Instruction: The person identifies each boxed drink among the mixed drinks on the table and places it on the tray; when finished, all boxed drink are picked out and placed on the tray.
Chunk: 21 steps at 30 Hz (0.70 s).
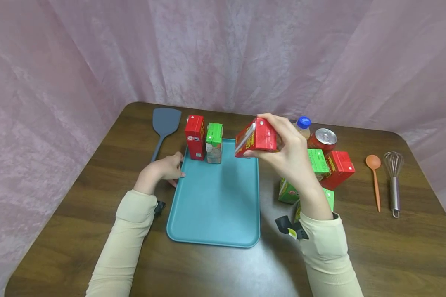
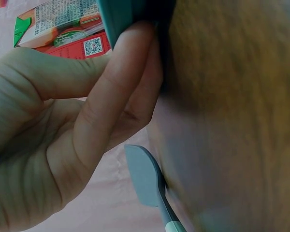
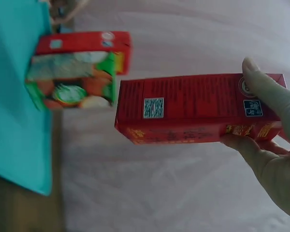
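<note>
My right hand (image 1: pixel 292 150) grips a red drink carton (image 1: pixel 265 135) near its top, thumb on one side and fingers on the other. The carton is held tilted above the far right part of a blue tray (image 1: pixel 215 206); its printed side with a QR code faces the right wrist view. At the tray's left edge, my left hand (image 1: pixel 162 168) pinches the rim between thumb and fingers. Another red carton (image 1: pixel 195 138) and a green-topped carton (image 1: pixel 214 144) stand upright side by side at the far left of the tray.
Right of the tray cluster several green cartons (image 1: pixel 288 192), a red carton (image 1: pixel 338 169), a soda can (image 1: pixel 322 139) and a blue-capped bottle (image 1: pixel 303 123). Farther right lie an orange spoon (image 1: pixel 373 163) and a whisk (image 1: pixel 394 189). A grey spatula (image 1: pixel 166 120) lies at the back left.
</note>
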Available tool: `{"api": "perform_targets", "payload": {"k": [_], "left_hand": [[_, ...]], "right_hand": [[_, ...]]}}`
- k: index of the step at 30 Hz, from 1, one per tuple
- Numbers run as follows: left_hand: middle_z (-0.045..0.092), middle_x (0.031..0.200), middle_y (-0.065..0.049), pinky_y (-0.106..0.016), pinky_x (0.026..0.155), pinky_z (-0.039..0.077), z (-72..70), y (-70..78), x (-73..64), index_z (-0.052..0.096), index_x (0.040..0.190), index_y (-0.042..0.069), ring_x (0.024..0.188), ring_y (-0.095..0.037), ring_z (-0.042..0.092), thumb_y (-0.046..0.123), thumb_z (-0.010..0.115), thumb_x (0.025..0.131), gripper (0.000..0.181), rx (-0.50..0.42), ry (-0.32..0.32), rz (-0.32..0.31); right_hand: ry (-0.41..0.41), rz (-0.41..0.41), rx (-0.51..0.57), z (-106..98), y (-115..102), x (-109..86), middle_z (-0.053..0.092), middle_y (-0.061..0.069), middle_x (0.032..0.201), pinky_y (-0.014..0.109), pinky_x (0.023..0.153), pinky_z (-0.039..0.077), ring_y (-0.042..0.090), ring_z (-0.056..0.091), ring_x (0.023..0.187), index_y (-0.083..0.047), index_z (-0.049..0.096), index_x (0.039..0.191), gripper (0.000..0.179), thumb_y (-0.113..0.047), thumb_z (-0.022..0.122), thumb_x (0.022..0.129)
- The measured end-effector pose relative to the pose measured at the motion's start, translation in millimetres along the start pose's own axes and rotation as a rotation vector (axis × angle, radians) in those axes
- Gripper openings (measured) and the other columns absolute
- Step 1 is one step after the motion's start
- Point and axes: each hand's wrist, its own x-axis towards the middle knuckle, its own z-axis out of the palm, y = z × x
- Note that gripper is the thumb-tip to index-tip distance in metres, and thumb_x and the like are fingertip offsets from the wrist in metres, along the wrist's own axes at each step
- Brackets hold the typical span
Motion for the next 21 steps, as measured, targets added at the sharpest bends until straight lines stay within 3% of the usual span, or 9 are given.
{"api": "perform_targets", "payload": {"k": [8, 15, 21], "left_hand": [[0.05, 0.087, -0.019, -0.03, 0.063, 0.055, 0.3, 1.2, 0.2, 0.03, 0.125, -0.007, 0.061, -0.021, 0.065, 0.003, 0.054, 0.091, 0.043, -0.005, 0.0, -0.001], [0.05, 0.086, -0.018, -0.029, 0.063, 0.054, -0.4, 6.1, -2.8, 0.031, 0.123, -0.005, 0.06, -0.02, 0.065, 0.005, 0.054, 0.091, 0.04, 0.006, 0.01, 0.003], [0.05, 0.086, -0.016, -0.03, 0.068, 0.053, 0.3, 1.9, -0.2, 0.031, 0.127, -0.004, 0.06, -0.019, 0.065, 0.006, 0.055, 0.092, 0.044, 0.028, 0.017, -0.027]], "right_hand": [[-0.115, 0.171, 0.015, 46, 30, 16.7, 0.054, 0.01, 0.121, 0.041, 0.087, 0.05, 0.025, 0.052, 0.107, -0.012, 0.053, 0.127, 0.067, -0.015, 0.084, 0.068], [-0.142, 0.347, 0.001, 63, 55, 24.0, 0.052, 0.013, 0.121, 0.043, 0.086, 0.051, 0.029, 0.051, 0.107, -0.013, 0.048, 0.132, 0.069, -0.017, 0.081, 0.072], [-0.173, 0.368, 0.026, 73, 66, 28.6, 0.05, 0.014, 0.125, 0.044, 0.087, 0.05, 0.03, 0.049, 0.11, -0.013, 0.045, 0.134, 0.069, -0.017, 0.079, 0.074]]}}
